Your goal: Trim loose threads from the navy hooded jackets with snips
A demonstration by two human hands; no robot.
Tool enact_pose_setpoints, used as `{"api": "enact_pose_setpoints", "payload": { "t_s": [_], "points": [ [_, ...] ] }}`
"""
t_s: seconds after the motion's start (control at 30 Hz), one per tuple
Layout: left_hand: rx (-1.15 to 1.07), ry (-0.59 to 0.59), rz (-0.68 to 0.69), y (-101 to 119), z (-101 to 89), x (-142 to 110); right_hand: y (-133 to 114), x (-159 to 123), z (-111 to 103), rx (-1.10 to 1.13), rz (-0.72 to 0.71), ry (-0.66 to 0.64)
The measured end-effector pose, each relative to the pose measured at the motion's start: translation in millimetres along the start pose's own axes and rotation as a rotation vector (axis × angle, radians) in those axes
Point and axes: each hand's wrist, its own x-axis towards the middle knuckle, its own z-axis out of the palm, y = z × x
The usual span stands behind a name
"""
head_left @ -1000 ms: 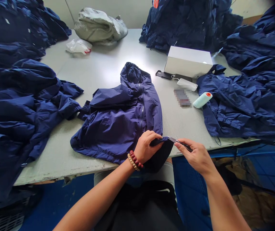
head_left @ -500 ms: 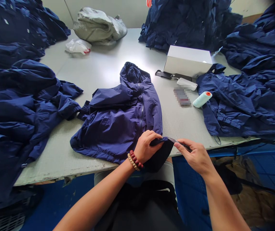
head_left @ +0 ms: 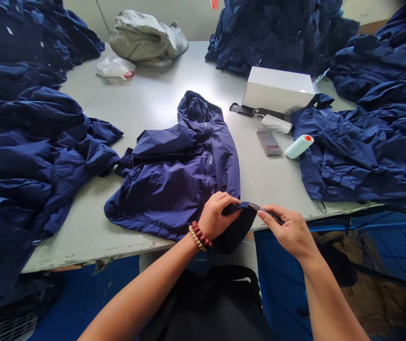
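Observation:
A navy hooded jacket [head_left: 174,175] lies front up on the table, its hood away from me and its zip to the right. My left hand [head_left: 219,213], with two beaded bracelets at the wrist, pinches the jacket's hem at the lower right corner. My right hand [head_left: 288,229] is closed around thread snips [head_left: 265,211] with a dark handle. Their pointed metal tip touches or nearly touches the pinched hem; I cannot tell which. Part of the handle is hidden by my fingers.
More navy jackets lie at left [head_left: 21,156] and right [head_left: 366,147], with heaps behind. Right of the hood are a white box [head_left: 277,90], a white device [head_left: 276,123], a blurred-out object [head_left: 269,142] and a thread cone [head_left: 298,147]. A grey bundle [head_left: 146,38] sits at the back.
Almost nothing differs. Both hands, the snips and the jacket stay where they were, with only a very slight shift of the view.

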Motion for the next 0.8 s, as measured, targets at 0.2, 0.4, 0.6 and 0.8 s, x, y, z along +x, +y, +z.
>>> {"api": "enact_pose_setpoints", "payload": {
  "t_s": [0.2,0.4,0.6,0.8],
  "points": [
    [-0.005,0.001,0.004,0.0,-0.3,0.1,-0.7,-1.2,0.8,0.011,0.002,-0.001],
    [-0.004,-0.004,-0.007,0.8,-0.7,0.2,-3.2,-2.2,0.9,0.018,-0.012,-0.004],
    [-0.003,-0.008,-0.003,1.6,-1.1,0.5,-2.4,-3.2,1.9,0.028,-0.022,0.002],
    [0.0,0.0,0.004,2.6,-0.8,0.5,-1.6,-3.5,2.8,0.035,-0.006,-0.002]
  ]
}}
